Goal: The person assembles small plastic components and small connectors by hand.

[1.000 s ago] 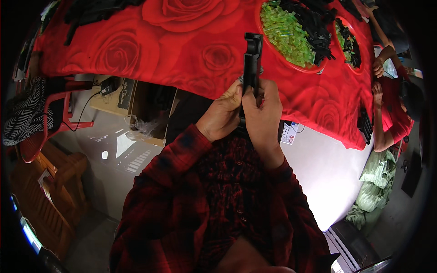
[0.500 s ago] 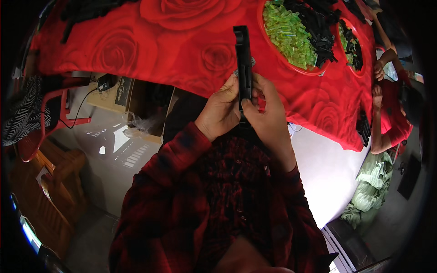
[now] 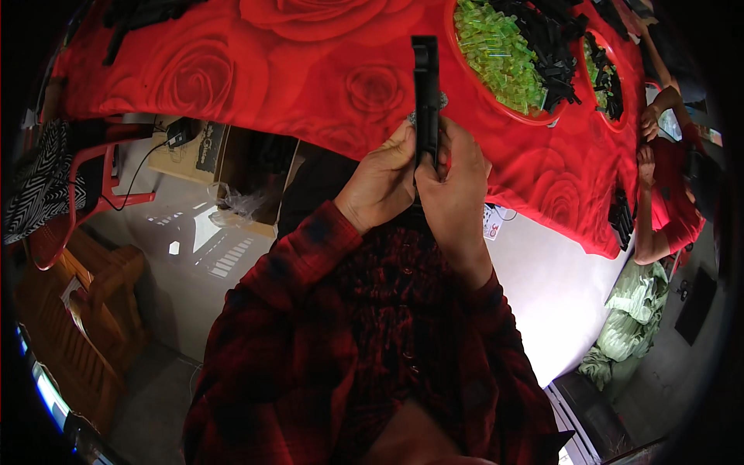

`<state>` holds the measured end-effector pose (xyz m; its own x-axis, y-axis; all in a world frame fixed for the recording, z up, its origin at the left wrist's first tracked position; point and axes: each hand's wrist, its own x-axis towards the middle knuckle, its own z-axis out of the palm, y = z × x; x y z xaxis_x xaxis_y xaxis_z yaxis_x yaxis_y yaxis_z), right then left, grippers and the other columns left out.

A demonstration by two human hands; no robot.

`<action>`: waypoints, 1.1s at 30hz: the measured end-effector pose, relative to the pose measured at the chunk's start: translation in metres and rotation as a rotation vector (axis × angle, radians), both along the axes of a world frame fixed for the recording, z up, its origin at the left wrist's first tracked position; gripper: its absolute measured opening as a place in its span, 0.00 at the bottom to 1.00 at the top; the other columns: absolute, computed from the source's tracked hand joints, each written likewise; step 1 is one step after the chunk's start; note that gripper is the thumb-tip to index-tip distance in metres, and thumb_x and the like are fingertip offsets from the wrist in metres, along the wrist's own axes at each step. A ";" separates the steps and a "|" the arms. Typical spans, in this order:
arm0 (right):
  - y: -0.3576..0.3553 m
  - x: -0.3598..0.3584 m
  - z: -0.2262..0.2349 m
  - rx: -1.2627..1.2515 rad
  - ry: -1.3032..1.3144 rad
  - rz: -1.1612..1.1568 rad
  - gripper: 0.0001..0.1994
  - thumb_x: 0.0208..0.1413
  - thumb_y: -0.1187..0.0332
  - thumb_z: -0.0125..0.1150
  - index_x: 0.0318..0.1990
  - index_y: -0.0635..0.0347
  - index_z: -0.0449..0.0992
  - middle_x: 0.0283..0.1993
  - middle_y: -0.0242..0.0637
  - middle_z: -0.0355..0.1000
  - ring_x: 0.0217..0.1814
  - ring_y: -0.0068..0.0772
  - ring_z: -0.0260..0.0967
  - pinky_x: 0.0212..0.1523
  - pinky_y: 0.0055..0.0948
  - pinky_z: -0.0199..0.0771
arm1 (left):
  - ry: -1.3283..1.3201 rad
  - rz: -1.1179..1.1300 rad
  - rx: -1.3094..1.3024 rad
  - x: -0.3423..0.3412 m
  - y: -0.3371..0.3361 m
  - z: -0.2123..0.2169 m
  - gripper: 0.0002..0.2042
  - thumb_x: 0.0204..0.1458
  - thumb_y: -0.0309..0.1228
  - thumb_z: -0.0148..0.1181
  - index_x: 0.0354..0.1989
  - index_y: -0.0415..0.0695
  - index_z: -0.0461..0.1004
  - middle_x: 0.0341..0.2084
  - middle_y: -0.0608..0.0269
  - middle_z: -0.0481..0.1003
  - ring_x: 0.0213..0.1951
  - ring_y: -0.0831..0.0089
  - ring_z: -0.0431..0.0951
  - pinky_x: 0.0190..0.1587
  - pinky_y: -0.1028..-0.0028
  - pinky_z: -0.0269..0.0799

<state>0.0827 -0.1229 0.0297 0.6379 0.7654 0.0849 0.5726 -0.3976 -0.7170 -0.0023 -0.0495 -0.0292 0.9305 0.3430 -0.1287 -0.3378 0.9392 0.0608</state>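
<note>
Both hands hold a long, narrow black plastic part (image 3: 426, 85) upright, its hollow, ridged side toward me. My left hand (image 3: 377, 184) is closed around its left side, fingers partly hidden behind it. From the right, my right hand (image 3: 456, 186) grips the lower end, with the thumb pressed onto the hollow. A small grey, rough-looking piece (image 3: 443, 100) shows beside the part's right edge; I cannot make out what it is. The part's lower tip is hidden between my hands.
A red rose-patterned cloth (image 3: 310, 101) covers the table. On it stands a red basin (image 3: 521, 119) of clear green pieces and black parts, with a second basin (image 3: 618, 120) beyond. More black parts (image 3: 143, 17) lie far left. A co-worker's hand (image 3: 646, 167) is at the right edge.
The black part has shifted slightly right and up in the picture. My right thumb and fingers have moved a little on it; both hands still hold it.
</note>
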 end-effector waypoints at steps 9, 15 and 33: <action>0.000 -0.002 -0.005 0.051 -0.226 0.025 0.23 0.45 0.76 0.66 0.53 0.60 0.72 0.32 0.36 0.73 0.40 0.42 0.71 0.51 0.42 0.61 | -0.025 0.003 -0.008 -0.001 0.001 -0.009 0.17 0.71 0.39 0.40 0.62 0.47 0.65 0.44 0.59 0.76 0.46 0.68 0.77 0.53 0.68 0.74; -0.003 -0.001 -0.004 0.061 -0.263 0.034 0.23 0.46 0.76 0.65 0.52 0.61 0.72 0.33 0.39 0.73 0.41 0.45 0.71 0.51 0.43 0.62 | -0.049 -0.023 -0.005 -0.001 0.000 -0.009 0.17 0.70 0.38 0.42 0.63 0.48 0.65 0.45 0.60 0.76 0.47 0.69 0.77 0.53 0.68 0.74; -0.002 -0.004 0.000 -0.010 -0.388 0.030 0.29 0.49 0.74 0.69 0.60 0.62 0.67 0.34 0.43 0.76 0.37 0.49 0.73 0.38 0.46 0.73 | 0.072 -0.030 0.025 -0.003 0.003 0.000 0.19 0.71 0.41 0.40 0.66 0.50 0.62 0.45 0.65 0.76 0.46 0.73 0.77 0.53 0.71 0.74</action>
